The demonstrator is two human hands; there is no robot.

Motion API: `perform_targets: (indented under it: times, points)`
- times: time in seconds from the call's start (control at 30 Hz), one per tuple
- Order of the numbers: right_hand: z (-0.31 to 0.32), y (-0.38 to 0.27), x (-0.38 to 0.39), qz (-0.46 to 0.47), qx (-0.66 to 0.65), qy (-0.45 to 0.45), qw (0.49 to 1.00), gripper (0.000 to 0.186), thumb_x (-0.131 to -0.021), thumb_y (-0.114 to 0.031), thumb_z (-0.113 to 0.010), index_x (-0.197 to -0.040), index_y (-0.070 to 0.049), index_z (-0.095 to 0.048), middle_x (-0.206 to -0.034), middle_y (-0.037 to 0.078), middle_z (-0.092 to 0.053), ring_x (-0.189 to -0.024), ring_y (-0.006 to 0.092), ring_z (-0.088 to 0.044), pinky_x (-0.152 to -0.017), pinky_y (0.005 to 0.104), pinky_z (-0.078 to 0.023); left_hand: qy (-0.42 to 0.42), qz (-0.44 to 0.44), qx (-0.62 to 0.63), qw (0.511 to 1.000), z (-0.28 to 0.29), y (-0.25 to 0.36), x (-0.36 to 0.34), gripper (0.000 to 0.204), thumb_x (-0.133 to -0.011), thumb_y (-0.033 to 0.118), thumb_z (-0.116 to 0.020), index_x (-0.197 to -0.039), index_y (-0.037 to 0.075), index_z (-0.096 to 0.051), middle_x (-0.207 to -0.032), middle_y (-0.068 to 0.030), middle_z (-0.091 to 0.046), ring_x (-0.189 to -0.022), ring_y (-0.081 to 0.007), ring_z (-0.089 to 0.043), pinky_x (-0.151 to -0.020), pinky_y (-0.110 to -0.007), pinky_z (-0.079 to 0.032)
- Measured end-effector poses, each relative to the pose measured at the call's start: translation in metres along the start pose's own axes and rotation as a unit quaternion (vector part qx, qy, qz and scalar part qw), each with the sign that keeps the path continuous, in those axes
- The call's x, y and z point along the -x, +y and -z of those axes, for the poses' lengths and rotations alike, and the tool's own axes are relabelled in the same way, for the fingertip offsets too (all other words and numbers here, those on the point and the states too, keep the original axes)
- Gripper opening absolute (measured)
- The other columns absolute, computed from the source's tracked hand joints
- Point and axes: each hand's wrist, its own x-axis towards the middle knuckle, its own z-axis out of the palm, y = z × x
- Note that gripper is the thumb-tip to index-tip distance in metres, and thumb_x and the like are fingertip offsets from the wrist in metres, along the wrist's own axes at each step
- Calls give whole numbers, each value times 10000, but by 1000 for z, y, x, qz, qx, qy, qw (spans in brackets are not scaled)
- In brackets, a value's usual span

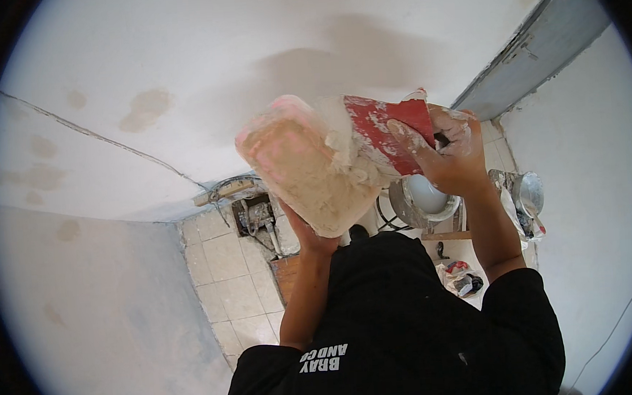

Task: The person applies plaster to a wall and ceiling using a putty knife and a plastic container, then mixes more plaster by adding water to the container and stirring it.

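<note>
My left hand (309, 232) holds up a rounded, pinkish tray (285, 102) from below, its fingers mostly hidden under it. Beige putty (286, 174) coats the tray's face, thickest along its right side. Wrapped round a red, flexible plastic spreader (390, 131) is my right hand (454, 156), the thumb lying across its front. Smears of putty cover the spreader, and its left edge meets the heap of putty on the tray. Putty also streaks the right hand's fingers.
Ahead stands a pale wall (226, 29) with damp-looking patches and a long crack. A floor opening (255, 214) with pipes lies below left, among beige tiles (222, 257). Beyond my right forearm are a smeared bucket (423, 197) and a metal pot (530, 190). A grey frame (538, 43) rises upper right.
</note>
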Motion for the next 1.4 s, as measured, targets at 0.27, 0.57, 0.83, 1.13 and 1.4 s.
perform_targets:
  times: [0.27, 0.57, 0.83, 1.13, 1.4]
  points:
    - [-20, 20, 14, 249, 146, 115, 950, 192, -733, -52, -688, -924, -43, -667, -787, 82, -664, -593, 161, -621, -538, 248, -484, 68, 54, 83, 993, -20, -11, 3, 662, -927, 587, -250, -1436, 169, -180, -1423, -41, -315, -1285, -245, -355, -1050, -415, -335]
    - [-40, 32, 12, 332, 182, 89, 921, 197, -696, -34, -706, -889, -38, -673, -828, 53, -663, -594, 158, -628, -469, 251, -468, 61, 56, 113, 990, -7, -2, -5, 696, -908, 617, -278, -1435, 171, -190, -1430, -50, -311, -1289, -254, -350, -1046, -432, -339]
    - [-43, 33, 21, 312, 345, 133, 875, 147, -762, -78, -682, -898, -24, -675, -670, 64, -633, -513, 129, -564, -531, 258, -457, 50, 40, 145, 987, -4, -4, -5, 666, -926, 571, -293, -1439, 163, -177, -1432, -67, -309, -1292, -266, -346, -1054, -435, -329]
    - [-5, 89, 36, -117, 21, 192, 974, 234, -901, -199, -519, -889, 14, -615, -611, 85, -570, -516, 163, -522, -502, 292, -406, 76, -46, -131, 987, 14, -7, -4, 673, -899, 571, -334, -1413, 150, -227, -1384, -90, -354, -1250, -292, -394, -976, -477, -422]
    - [49, 224, 201, -405, -35, 454, 793, 302, -917, -281, -524, -799, -19, -616, -602, 12, -523, -529, 82, -455, -486, 232, -358, 96, 72, -104, 987, 35, -20, 25, 718, -877, 595, -374, -1429, 164, -220, -1431, -59, -306, -1310, -294, -314, -1050, -474, -322]
